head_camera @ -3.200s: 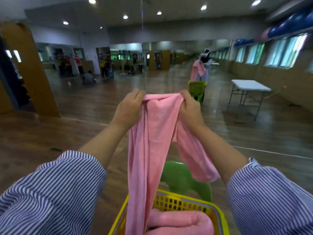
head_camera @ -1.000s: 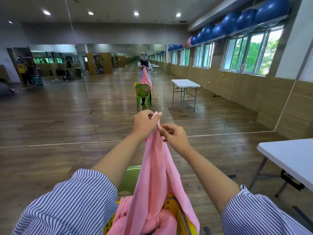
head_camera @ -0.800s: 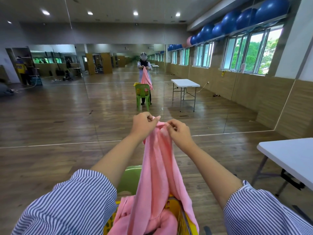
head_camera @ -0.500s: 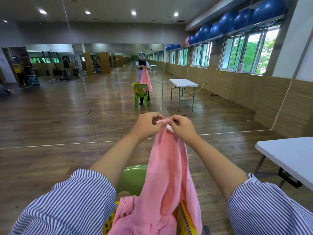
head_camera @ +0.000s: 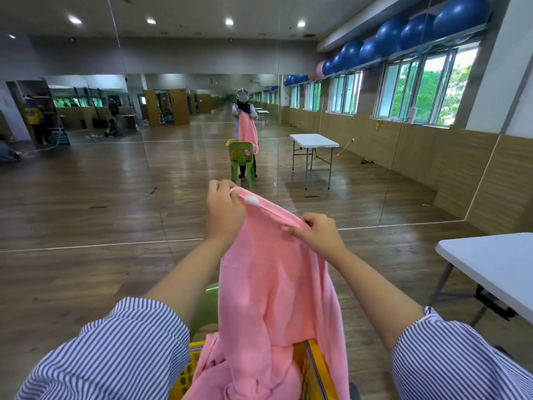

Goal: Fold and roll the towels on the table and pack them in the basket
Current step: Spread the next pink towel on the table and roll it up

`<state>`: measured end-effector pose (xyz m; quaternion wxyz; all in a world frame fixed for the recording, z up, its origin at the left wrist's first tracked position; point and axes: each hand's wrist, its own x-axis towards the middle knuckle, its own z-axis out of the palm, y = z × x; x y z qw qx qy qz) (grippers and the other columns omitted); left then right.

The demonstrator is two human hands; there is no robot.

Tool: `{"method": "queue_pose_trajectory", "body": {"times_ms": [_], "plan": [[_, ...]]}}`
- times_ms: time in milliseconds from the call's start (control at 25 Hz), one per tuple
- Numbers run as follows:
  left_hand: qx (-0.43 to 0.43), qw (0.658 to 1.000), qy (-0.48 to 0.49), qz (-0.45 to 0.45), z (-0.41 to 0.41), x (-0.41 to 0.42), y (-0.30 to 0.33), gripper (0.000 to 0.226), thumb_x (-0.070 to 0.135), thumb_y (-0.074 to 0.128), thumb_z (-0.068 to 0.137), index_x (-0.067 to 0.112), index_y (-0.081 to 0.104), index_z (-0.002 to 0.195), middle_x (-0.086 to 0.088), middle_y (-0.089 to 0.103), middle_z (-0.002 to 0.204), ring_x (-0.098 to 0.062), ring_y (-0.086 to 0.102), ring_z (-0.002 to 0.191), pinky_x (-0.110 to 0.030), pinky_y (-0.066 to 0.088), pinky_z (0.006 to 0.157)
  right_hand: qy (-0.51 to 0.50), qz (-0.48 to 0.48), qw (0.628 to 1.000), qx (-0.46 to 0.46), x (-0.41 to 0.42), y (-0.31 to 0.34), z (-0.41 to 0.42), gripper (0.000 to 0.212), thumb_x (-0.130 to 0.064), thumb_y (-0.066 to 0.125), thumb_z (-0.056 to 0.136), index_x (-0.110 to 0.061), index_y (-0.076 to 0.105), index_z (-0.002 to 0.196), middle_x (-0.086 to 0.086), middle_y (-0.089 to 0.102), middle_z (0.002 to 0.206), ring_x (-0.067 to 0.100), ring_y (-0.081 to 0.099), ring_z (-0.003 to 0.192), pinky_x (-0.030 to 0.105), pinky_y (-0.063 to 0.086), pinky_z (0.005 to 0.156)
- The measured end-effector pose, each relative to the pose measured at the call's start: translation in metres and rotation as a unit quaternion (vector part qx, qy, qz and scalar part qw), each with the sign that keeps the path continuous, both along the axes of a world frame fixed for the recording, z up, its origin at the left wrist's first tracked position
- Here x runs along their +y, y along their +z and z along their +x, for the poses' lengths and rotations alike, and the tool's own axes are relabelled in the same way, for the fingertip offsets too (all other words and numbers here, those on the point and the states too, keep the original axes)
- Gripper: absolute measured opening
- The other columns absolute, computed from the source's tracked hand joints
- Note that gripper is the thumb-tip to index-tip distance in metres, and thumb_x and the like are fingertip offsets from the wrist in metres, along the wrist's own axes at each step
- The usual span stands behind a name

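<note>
A pink towel (head_camera: 271, 290) hangs in front of me, held up by its top edge. My left hand (head_camera: 223, 210) grips one end of that edge, close to a small white tag. My right hand (head_camera: 318, 233) pinches the edge further right and lower. The towel's lower part drapes into a yellow plastic basket (head_camera: 315, 370) at the bottom of the view, where more pink cloth lies bunched. The basket stands on a green plastic chair (head_camera: 206, 307), mostly hidden behind the towel.
A white folding table (head_camera: 490, 264) stands at my right. A mirror wall ahead reflects me, the chair and another white table (head_camera: 313, 141). Wooden floor spreads all round. Blue exercise balls (head_camera: 403, 33) line a shelf above the windows.
My hands, pinched together at one point of the towel, have drawn apart along its top edge. The right hand has slid right and down, spreading the cloth wider.
</note>
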<state>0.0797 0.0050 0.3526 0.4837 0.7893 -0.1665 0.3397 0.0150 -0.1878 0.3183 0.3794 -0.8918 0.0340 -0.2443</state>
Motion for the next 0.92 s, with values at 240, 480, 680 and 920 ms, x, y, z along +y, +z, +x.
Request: {"method": "queue_pose_trajectory", "body": {"times_ms": [240,480,680,920], "plan": [[0.056,0.998,0.015,0.021,0.0,-0.009,-0.014,0.01,0.022,0.062,0.086,0.013,0.059,0.09,-0.002,0.048,0.092,-0.023,0.053,0.076,-0.041,0.049,0.076,-0.025,0.135,0.99,-0.025,0.016,0.021,0.015,0.039,-0.029,0.07,0.077,-0.008,0.052,0.05,0.003,0.042,0.048,0.015,0.045,0.046,0.036,0.047,0.049],[0.111,0.973,-0.143,0.147,-0.029,-0.038,-0.044,0.041,0.052,0.063,0.065,0.012,0.058,0.074,-0.001,0.06,0.07,-0.013,0.053,0.063,-0.03,0.046,0.059,-0.025,0.42,0.907,-0.018,0.023,0.045,0.026,0.026,-0.014,0.063,0.086,-0.001,0.061,0.063,0.017,0.063,0.057,0.029,0.066,0.052,0.042,0.058,0.058],[0.098,0.989,-0.078,0.078,-0.021,-0.047,-0.045,0.011,0.008,0.045,0.088,0.008,0.053,0.082,-0.011,0.058,0.081,-0.031,0.056,0.075,-0.038,0.044,0.063,-0.068,0.28,0.952,-0.1,0.027,0.04,0.011,0.022,-0.017,0.06,0.08,-0.008,0.062,0.06,0.007,0.065,0.057,0.022,0.066,0.064,0.031,0.055,0.068],[-0.027,0.988,-0.104,0.111,-0.033,-0.049,-0.011,0.025,0.016,0.038,0.093,0.009,0.056,0.109,-0.008,0.048,0.093,-0.027,0.053,0.079,-0.039,0.046,0.07,-0.011,-0.203,0.97,-0.132,0.023,0.018,-0.005,0.045,-0.025,0.058,0.077,-0.012,0.051,0.119,0.008,0.051,0.099,0.018,0.045,0.08,0.033,0.04,0.073]]}}
